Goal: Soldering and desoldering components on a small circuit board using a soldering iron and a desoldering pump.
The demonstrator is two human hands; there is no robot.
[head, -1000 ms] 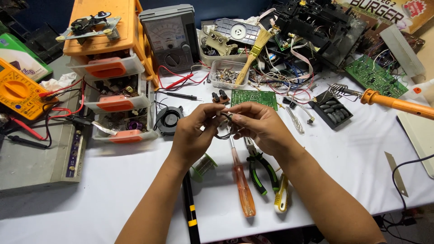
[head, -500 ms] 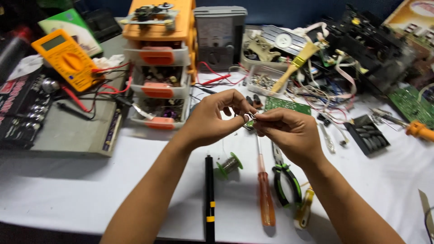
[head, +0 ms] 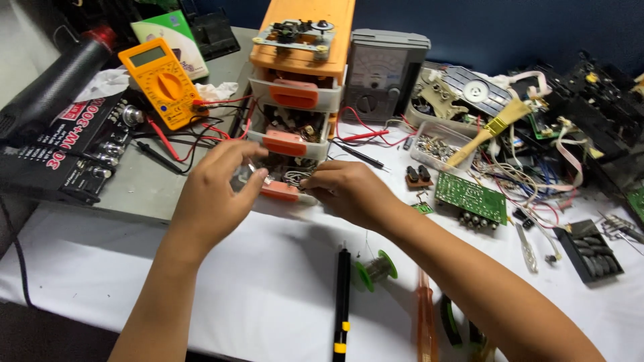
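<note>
Left hand and right hand pinch a small blurred metal part between them. They block the orange plastic drawer cabinet; a green solder spool and black pen-shaped tool lie near the white tabletop's front edge.

We are seeing even, fairly bright light falling from above on the white tablecloth, casting soft shadows. Motion is blurring the left hand, and the edges are bending slightly.

Dark blue wall behind; white cloth-covered table; grey bench surface left; even light
</note>
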